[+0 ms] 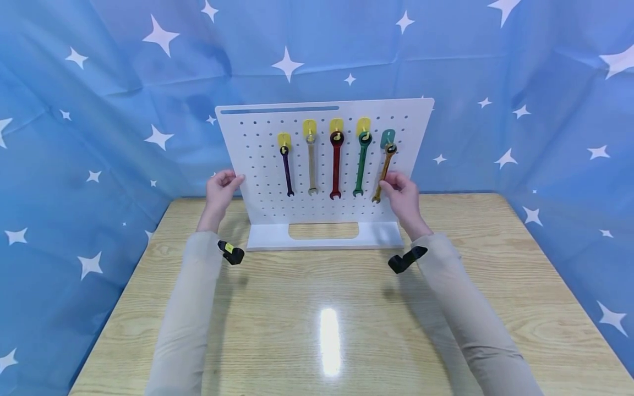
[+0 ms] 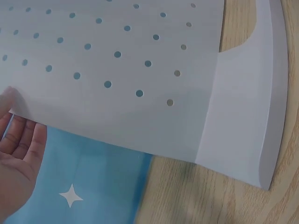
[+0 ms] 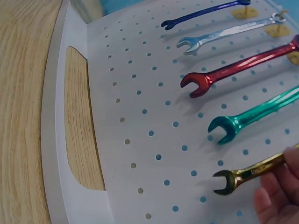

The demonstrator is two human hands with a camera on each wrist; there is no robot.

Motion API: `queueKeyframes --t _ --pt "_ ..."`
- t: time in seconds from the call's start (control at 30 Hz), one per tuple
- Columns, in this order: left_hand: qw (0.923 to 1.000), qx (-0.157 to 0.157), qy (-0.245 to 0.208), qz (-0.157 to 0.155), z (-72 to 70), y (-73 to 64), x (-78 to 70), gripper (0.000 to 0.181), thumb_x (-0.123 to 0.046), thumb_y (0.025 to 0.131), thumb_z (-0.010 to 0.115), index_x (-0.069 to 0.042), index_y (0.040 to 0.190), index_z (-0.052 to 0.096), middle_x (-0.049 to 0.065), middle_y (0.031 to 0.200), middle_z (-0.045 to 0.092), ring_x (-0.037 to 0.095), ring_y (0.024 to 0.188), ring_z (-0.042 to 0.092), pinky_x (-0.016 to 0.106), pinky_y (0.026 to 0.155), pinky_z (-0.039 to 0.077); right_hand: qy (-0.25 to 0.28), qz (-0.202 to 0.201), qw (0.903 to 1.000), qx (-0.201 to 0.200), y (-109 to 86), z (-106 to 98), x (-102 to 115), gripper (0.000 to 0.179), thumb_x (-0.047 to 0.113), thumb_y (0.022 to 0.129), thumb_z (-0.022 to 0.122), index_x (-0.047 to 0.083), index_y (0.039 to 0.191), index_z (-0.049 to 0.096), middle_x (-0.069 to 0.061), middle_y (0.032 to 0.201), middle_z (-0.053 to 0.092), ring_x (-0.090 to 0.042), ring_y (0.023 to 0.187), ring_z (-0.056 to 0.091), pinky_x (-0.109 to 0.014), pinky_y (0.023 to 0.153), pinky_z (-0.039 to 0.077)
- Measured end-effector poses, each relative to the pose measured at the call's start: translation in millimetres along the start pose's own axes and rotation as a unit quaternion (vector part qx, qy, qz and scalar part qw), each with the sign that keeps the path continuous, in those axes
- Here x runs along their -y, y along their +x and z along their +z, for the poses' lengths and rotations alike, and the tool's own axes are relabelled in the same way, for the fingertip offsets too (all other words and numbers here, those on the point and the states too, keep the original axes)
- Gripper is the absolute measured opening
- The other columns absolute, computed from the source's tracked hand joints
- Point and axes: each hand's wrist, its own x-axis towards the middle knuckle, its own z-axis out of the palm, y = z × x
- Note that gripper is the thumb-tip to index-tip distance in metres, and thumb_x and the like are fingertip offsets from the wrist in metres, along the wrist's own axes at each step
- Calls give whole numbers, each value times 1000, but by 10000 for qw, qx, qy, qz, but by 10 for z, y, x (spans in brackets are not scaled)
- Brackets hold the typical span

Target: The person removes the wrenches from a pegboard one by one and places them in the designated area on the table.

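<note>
- While four wrenches [image 1: 335, 168] hang unheld, right hand [image 1: 403, 195] pinches gold wrench [image 1: 384, 170] at pegboard's [image 1: 324, 165] three o'clock
- Left hand [image 1: 221, 190] pinches its nine-o'clock edge
- Only release seems left

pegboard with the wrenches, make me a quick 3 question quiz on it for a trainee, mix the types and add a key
1. In the head view, how many wrenches show against the pegboard?
2. True or false: the left hand is holding a wrench.
3. Fill in the colour: the right hand holds the ____ wrench.

Key:
1. Five.
2. False; it pinches the edge of the pegboard.
3. Gold: the gold wrench.
</note>
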Motion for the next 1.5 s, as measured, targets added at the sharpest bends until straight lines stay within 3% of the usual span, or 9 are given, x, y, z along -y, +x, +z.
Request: queueKeyframes --t 0.3,0.63,0.83,0.97,1.2,1.5 --pt "9999 9 46 159 -17 -1 12 17 -18 89 66 -3 96 62 -6 84 60 7 81 56 27 83 48 111 -374 9989 269 -67 -57 -19 24 16 95 56 -5 108 57 -4 96 58 -10 82 53 -24 74 49" --pt "9998 -89 47 170 -8 22 43 23 -20 88 67 -1 100 63 -3 87 63 9 82 57 26 81 48 524 -682 9942 643 -216 -156 70 21 5 94 56 -13 103 55 4 84 58 -6 73 55 -18 65 50" --pt "9996 -95 -6 262 -8 22 42 22 -18 88 67 0 100 64 -6 84 64 8 80 58 22 77 48 932 -566 9908 807 -300 -227 193 16 4 93 56 -11 98 55 5 79 59 -7 70 55 -18 63 50" --pt "9995 -84 -50 287 -9 22 39 23 -17 88 67 2 101 64 -9 80 63 8 77 57 20 73 48 1150 -423 9874 999 -353 -275 303 9 6 94 56 -3 93 57 4 78 60 -8 70 56 -19 62 51" --pt "9995 -51 -41 316 -13 34 44 21 -18 88 67 1 98 65 -9 79 63 7 75 57 25 76 49 1533 58 9818 1121 -428 -353 496 10 11 94 58 2 91 60 1 80 61 -11 72 57 -20 61 50" --pt "9996 -40 78 253 -11 42 58 22 -20 88 67 -1 100 65 -9 79 63 8 77 56 23 75 47 2190 280 9662 1328 -507 -462 668 8 9 92 60 9 85 63 1 78 61 -11 69 56 -21 60 48"
